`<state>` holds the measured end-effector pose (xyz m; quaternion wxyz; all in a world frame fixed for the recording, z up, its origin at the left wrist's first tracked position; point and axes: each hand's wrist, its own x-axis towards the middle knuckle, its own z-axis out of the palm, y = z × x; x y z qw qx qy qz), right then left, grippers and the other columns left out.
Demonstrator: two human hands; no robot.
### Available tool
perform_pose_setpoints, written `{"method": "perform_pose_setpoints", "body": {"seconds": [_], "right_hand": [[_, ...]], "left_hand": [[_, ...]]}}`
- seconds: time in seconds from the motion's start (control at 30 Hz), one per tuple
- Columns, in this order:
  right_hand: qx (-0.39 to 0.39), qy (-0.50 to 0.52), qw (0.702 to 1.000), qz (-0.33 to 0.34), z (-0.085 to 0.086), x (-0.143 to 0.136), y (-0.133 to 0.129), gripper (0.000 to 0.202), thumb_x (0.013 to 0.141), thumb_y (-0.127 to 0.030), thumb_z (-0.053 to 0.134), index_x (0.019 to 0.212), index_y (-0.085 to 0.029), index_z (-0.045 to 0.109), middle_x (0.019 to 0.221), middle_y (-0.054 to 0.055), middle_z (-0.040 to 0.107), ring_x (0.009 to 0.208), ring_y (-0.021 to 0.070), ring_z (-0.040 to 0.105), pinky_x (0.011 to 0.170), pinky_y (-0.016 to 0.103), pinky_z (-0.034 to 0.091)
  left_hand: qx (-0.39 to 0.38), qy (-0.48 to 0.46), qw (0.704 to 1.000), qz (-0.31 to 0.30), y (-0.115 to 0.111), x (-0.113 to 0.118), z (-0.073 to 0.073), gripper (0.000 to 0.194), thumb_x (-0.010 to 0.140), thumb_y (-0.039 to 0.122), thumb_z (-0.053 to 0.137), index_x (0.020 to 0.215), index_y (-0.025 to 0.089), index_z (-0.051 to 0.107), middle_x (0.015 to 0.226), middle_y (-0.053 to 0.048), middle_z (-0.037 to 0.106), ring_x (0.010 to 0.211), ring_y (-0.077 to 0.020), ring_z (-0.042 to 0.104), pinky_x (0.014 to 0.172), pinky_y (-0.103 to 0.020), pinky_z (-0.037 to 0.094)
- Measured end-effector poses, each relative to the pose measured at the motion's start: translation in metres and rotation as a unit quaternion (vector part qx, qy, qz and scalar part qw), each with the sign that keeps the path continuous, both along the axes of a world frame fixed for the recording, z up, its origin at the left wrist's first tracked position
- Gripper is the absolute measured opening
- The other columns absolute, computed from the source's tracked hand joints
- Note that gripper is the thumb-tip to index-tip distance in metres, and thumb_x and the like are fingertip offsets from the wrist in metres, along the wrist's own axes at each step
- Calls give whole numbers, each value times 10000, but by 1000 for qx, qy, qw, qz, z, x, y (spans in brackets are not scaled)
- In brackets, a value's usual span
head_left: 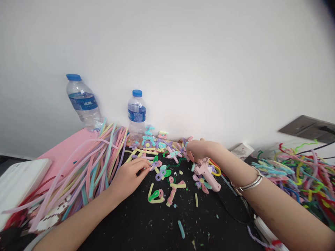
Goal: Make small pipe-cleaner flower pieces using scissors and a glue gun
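Note:
My left hand (134,174) is closed, thumb and fingertips pinching the edge of a small pipe-cleaner flower (156,163) with purple, pink and green loops. Just below that lies another pipe-cleaner flower (162,173) in purple and green. My right hand (197,150) reaches toward the wall with its fingers curled down among finished pipe-cleaner pieces; what it grips is hidden. Under the right wrist rests a pink hot glue gun (209,174), partly over a pipe-cleaner flower with a yellow centre (201,181). Nearer me are a pink and yellow cross-shaped piece (173,191) and a bent yellow piece (156,201).
Long pastel pipe cleaners (102,160) lie bundled at left. Two water bottles, a leaning one (83,103) and an upright one (136,113), stand by the wall. Loose coloured pipe cleaners (309,174) pile up at right, below a wall socket (306,127). Scraps dot the black surface (146,226).

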<state>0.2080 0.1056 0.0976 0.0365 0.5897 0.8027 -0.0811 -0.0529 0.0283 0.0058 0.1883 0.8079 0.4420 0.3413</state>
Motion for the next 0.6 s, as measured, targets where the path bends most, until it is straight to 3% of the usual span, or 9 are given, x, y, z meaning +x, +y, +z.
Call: {"method": "perform_pose_setpoints", "body": {"seconds": [0.13, 0.3, 0.43, 0.6], "right_hand": [[-90, -18, 994, 59, 12, 3, 2, 202, 552, 10, 636, 584, -184, 681, 619, 6, 654, 565, 128, 565, 583, 254, 417], [-59, -27, 996, 68, 28, 9, -7, 212, 688, -47, 542, 758, -188, 683, 783, 26, 687, 704, 154, 594, 610, 241, 405], [-36, -49, 997, 48, 10, 1, -31, 198, 715, -65, 538, 793, -198, 662, 792, 43, 684, 726, 181, 614, 660, 269, 406], [44, -67, 996, -28, -28, -17, -52, 310, 724, -43, 516, 1026, -111, 540, 871, 171, 663, 882, 321, 610, 804, 425, 359]], "left_hand": [[2, -9, 1000, 1, -1, -1, -1, 184, 883, 236, 460, 736, 202, 564, 906, -42, 667, 893, -194, 618, 752, -307, 501], [-5, -20, 1000, 3, 0, 0, -2, 181, 880, 233, 463, 734, 202, 565, 903, -37, 665, 874, -188, 618, 749, -303, 501], [-7, -20, 1000, 1, 0, 1, 0, 183, 881, 237, 465, 733, 199, 566, 895, -35, 662, 852, -182, 618, 762, -307, 502], [9, -12, 1000, -2, -2, 2, 1, 187, 879, 231, 454, 736, 205, 573, 885, -40, 665, 872, -194, 623, 775, -326, 506]]}}
